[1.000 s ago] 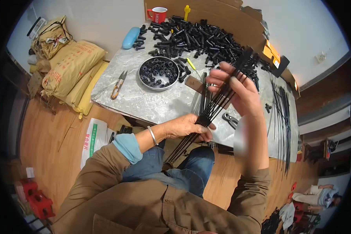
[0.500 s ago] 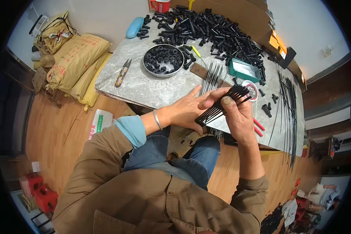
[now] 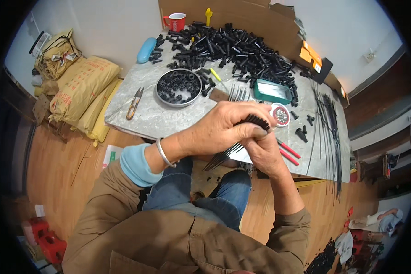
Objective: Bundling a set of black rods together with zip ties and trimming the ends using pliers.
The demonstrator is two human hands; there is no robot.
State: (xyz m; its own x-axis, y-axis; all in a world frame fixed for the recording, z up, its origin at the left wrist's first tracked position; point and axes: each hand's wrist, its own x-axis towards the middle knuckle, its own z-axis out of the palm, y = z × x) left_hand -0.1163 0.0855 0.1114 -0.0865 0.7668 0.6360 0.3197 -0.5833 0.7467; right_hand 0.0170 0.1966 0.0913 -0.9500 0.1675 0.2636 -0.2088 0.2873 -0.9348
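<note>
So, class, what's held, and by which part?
A bundle of thin black rods, held near its upper end by the left grip and right grip.

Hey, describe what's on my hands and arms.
Both hands are ungloved. Your left hand has a silver-coloured bangle at the wrist, then a light blue cuff and brown sleeve. Your right hand shows no bangle; that sleeve is brown too.

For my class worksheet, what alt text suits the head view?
A person's left hand and right hand close around a bundle of thin black rods at a grey table. On it are a round dish of small black parts and a heap of black fittings.
</note>
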